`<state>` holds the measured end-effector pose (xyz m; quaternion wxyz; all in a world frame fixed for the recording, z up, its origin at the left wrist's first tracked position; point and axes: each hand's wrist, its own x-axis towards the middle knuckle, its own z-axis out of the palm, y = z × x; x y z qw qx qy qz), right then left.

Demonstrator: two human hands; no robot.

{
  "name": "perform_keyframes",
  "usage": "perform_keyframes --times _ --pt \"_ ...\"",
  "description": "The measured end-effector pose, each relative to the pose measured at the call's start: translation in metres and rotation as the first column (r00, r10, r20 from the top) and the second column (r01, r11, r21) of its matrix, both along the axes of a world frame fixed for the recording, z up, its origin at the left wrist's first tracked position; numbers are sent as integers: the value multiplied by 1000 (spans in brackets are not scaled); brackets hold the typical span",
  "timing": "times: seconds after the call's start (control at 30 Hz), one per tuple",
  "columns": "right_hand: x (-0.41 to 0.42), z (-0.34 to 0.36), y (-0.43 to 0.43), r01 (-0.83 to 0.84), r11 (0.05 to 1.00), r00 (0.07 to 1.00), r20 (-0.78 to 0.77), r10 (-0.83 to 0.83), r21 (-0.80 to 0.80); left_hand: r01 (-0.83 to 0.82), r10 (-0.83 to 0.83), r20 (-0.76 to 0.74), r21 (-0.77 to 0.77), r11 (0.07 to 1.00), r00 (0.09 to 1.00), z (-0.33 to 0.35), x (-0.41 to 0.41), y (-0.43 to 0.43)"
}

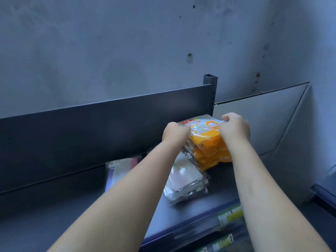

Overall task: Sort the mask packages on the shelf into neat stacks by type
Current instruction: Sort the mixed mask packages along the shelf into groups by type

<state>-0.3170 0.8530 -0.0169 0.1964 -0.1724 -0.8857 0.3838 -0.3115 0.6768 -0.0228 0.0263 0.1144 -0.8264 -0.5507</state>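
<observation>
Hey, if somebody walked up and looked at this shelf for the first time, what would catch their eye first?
The bright orange packages stand out most, bundled at the right end of the dark shelf, with the left hand and right hand gripping their top edge from either side. Just in front of them lies a stack of clear packages, and another pale package lies further left by the back panel.

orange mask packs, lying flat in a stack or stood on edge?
On edge. Both hands, left hand and right hand, pinch the top edges of the orange mask packs; their bottom edges rest on the shelf.
</observation>
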Motion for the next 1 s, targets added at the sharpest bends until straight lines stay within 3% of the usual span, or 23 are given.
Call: perform_keyframes --times 0.17,0.43,0.7,0.87,1.0 --pt "-2 -7 -1 0 998 1000 19 -1 62 -9 9 -1 -121 993 1000 -9 -12 -3" --pt "2 -15 -3 -6 1000 996 -94 7 8 -5 4 -20 -84 996 1000 -22 -16 3" --pt "7 -20 -2 5 1000 998 -65 -6 -17 -18 17 -23 -53 998 1000 -11 -13 8" --pt "13 -29 -15 58 933 997 -64 -37 355 33 -34 -8 -79 996 999 -6 -9 2" --pt "14 -33 -22 -1 914 997 -65 30 406 89 -93 -16 -167 982 995 -6 -1 -3"
